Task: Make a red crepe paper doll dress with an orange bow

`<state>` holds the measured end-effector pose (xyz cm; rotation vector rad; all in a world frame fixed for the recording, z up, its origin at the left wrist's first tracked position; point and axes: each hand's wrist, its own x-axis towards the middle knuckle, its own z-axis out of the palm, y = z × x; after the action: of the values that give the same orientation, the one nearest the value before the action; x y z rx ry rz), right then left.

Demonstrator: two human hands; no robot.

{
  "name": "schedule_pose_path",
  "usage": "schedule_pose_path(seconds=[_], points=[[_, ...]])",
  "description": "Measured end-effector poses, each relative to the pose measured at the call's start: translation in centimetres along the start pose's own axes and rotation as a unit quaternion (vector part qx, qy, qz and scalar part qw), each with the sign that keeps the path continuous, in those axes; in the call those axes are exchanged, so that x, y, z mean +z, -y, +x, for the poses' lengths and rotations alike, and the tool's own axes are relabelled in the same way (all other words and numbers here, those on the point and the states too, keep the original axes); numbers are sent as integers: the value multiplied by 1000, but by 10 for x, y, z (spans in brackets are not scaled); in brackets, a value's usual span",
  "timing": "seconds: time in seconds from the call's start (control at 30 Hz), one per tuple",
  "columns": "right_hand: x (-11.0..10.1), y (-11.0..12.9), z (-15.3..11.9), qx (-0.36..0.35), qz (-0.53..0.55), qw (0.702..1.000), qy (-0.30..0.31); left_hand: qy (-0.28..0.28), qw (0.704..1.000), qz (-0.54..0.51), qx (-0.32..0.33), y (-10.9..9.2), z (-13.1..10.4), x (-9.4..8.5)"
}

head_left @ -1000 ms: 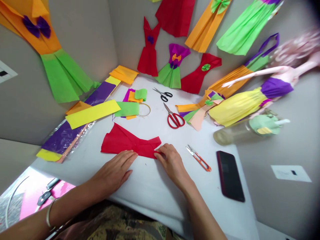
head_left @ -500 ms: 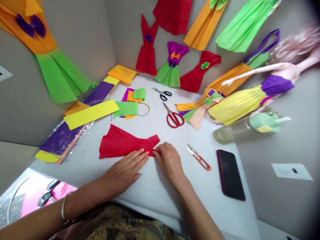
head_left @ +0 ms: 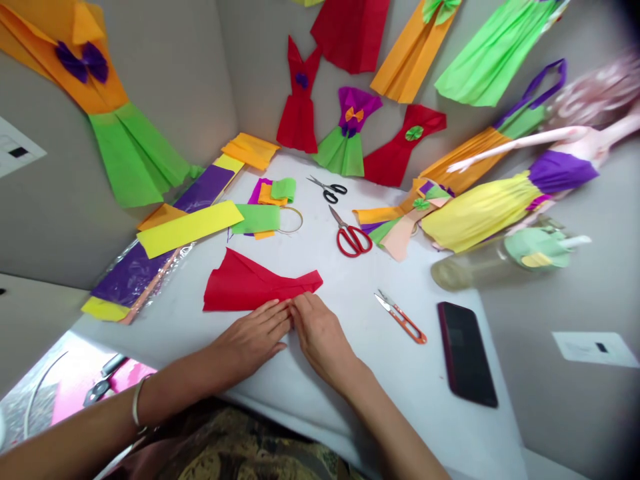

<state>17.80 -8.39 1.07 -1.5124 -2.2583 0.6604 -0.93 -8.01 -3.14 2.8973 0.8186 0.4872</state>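
Note:
A folded red paper dress shape [head_left: 250,285] lies flat on the white table [head_left: 345,413], its wide end to the left. My left hand [head_left: 253,337] rests flat on its lower edge, fingers stretched toward the right. Against those fingertips, my right hand [head_left: 317,327] is closed at the paper's lower edge, with fingers bent together; what it pinches is hidden under the fingers. The red-handled scissors [head_left: 351,237] lie beyond my hands, and the orange thread snips [head_left: 401,319] lie to the right.
A black phone [head_left: 467,353] is at the right edge. Black scissors [head_left: 330,189], green paper [head_left: 256,219] and a yellow strip [head_left: 190,230] lie farther back. A doll [head_left: 563,160] and a lidded cup [head_left: 500,257] stand right. Paper dresses [head_left: 297,127] hang on the walls.
My right hand has moved left along the red paper's lower edge, up to my left fingertips. The red paper's narrow right end now looks slimmer, its lower part folded or covered. The view has shifted slightly.

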Motion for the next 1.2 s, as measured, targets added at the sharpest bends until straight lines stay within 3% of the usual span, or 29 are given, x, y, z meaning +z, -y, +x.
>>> schedule_pose_path(seconds=[0.1, 0.3, 0.5, 0.77, 1.03, 1.2], points=[[3, -1, 12, 18, -4, 999, 37, -40, 999, -30, -2, 12, -3, -17], [-3, 4, 29, 56, -66, 991, 104, -57, 983, -12, -176, 32, -5, -46], [-7, 13, 38, 99, -115, 979, 137, -28, 984, -11, -175, 36, -7, -41], [-3, 9, 37, 101, -97, 985, 101, -47, 980, -37, -189, 32, -5, -39], [2, 6, 35, 97, -73, 990, 78, -39, 941, -102, -321, 38, -36, -51], [1, 5, 35, 88, -68, 991, 69, -19, 916, -127, -380, 43, -58, -49]])
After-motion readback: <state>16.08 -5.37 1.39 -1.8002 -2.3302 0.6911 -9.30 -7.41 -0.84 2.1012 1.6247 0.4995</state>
